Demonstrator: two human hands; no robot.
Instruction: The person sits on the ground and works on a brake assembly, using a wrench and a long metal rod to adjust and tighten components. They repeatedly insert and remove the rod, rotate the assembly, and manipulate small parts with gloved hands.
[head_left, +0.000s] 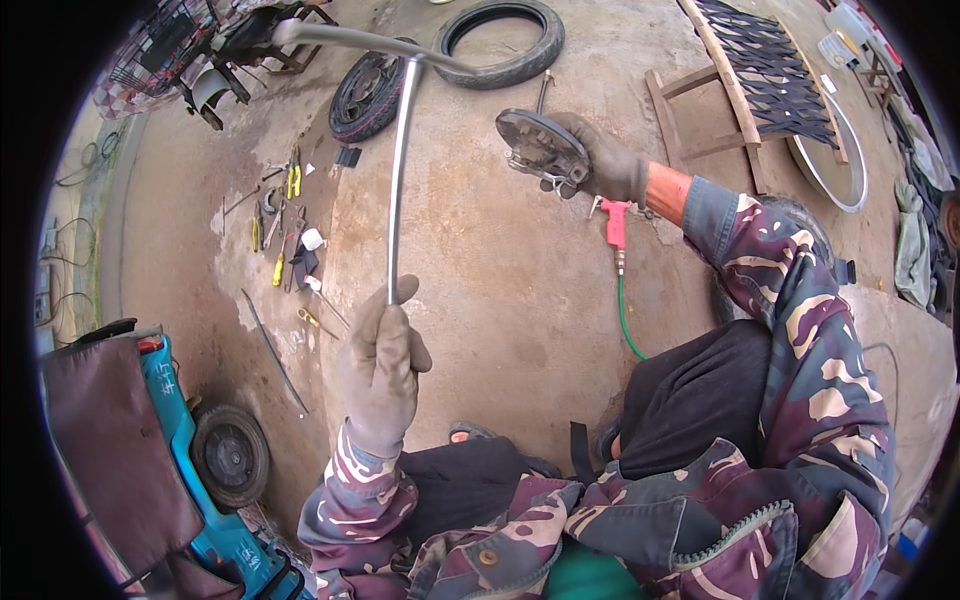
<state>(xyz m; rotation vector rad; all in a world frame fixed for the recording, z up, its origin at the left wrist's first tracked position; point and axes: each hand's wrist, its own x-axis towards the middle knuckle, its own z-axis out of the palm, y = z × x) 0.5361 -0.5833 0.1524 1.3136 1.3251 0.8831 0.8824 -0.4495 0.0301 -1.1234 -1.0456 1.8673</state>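
One gloved left hand (385, 370) curls closed around a long metal bar (402, 180); the gloved right hand (607, 160) grips a round plate (541, 148) above the concrete floor (490, 280), where a red air gun (616, 226) lies nearby, a dark tyre (512, 76) farther out

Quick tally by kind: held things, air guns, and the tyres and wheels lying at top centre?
Silver-shafted tool, left hand: 1
Round metal part, right hand: 1
Red air gun: 1
Bare tyre: 1
Wheel with tyre: 1
Total: 5
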